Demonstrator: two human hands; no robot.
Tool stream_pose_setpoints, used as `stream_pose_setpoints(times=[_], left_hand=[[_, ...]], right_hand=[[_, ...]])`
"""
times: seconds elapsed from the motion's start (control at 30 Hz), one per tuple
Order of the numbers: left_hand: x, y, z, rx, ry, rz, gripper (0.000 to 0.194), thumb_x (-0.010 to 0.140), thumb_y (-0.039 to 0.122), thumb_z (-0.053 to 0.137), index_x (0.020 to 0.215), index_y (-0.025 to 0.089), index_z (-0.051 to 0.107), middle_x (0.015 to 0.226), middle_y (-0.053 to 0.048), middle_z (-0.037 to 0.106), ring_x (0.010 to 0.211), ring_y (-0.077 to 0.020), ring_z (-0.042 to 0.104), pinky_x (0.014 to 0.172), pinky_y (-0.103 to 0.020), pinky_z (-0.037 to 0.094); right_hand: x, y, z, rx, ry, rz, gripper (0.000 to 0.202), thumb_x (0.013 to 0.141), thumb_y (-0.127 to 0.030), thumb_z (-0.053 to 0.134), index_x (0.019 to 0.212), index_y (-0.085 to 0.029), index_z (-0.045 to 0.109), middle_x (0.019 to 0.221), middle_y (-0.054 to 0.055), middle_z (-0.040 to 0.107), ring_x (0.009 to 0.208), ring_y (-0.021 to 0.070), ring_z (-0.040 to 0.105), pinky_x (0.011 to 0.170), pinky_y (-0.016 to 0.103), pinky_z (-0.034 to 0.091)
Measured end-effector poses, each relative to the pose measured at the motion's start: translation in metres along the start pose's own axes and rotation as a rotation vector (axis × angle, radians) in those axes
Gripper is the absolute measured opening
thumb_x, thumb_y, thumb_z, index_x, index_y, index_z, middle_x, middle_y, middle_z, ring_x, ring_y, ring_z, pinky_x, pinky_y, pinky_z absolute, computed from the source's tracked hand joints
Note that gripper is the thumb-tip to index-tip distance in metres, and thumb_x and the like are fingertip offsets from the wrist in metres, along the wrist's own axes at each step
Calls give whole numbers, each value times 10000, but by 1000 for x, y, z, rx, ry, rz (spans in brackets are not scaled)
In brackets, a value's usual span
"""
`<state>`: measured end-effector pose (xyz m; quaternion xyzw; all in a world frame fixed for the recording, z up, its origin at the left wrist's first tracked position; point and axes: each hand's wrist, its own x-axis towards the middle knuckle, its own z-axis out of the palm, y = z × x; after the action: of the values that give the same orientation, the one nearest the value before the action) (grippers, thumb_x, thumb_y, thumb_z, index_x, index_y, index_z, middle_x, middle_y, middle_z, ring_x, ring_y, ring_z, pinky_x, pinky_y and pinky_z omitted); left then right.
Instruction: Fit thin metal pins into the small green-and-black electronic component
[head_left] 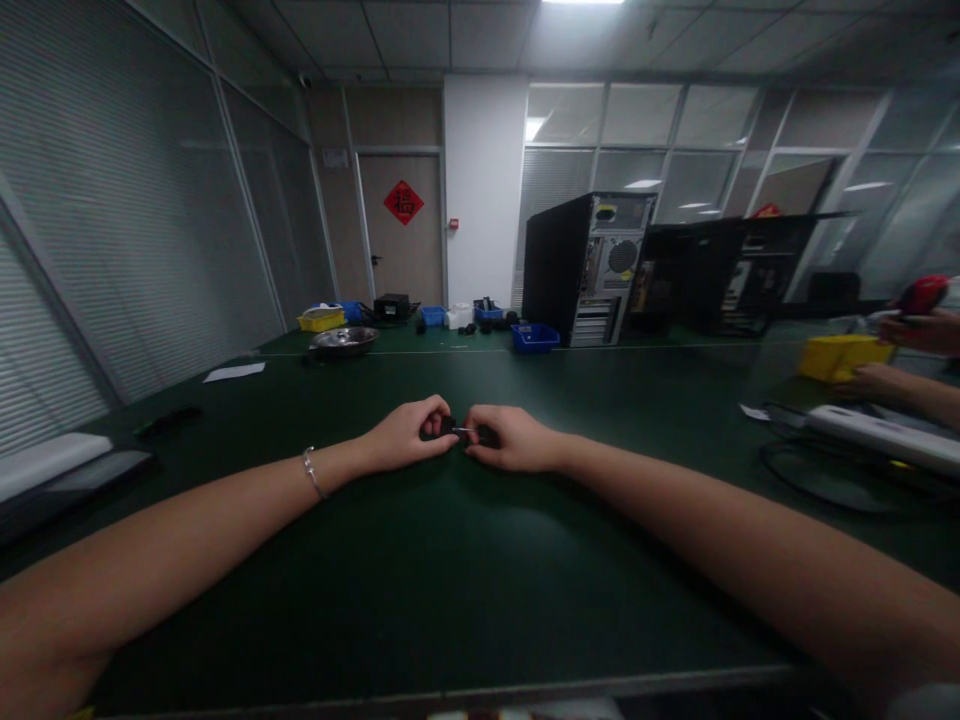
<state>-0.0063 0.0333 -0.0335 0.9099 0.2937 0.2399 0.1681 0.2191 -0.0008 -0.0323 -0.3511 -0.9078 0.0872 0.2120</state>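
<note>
Over the middle of the dark green table, my two hands meet almost fingertip to fingertip. My left hand, with a silver bracelet at its wrist, is closed on a small black part mostly hidden by the fingers. My right hand is closed in a pinch around a thin metal piece that points left to the black part. Its dark rear end lies within the palm. Both items are too small and dim to name exactly.
Computer cases stand at the back right, beside a blue tray. A metal bowl and a yellow tray sit back left. On the right, another person's hand touches a yellow box, near a power strip.
</note>
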Motion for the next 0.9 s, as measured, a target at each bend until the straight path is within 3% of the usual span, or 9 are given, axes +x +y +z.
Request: stream_pose_setpoints(times=[0.13,0.37,0.9], left_hand=[[2,-6,2,-187,58,-22,290,798,281,613,1051,196,500,798,12,568,729,-152,556,674,-272,438],[4,-9,6,-429,0,-77,337,794,259,626,1082,176,472,813,2,607,755,-149,592,678,-267,441],[0,2,5,-355,-52,-16,331,814,290,620,1091,183,474,869,-18,644,821,-176,619,718,-299,461]], right_hand=[[0,1,2,28,91,5,141,795,-260,617,867,-184,523,858,14,577,726,136,525,641,233,385],[1,-1,4,89,293,-99,124,804,-192,578,822,-196,456,951,47,570,855,167,542,756,276,427],[2,-8,3,-57,262,-104,94,824,-197,562,815,-195,468,1001,57,565,844,163,542,734,263,432]])
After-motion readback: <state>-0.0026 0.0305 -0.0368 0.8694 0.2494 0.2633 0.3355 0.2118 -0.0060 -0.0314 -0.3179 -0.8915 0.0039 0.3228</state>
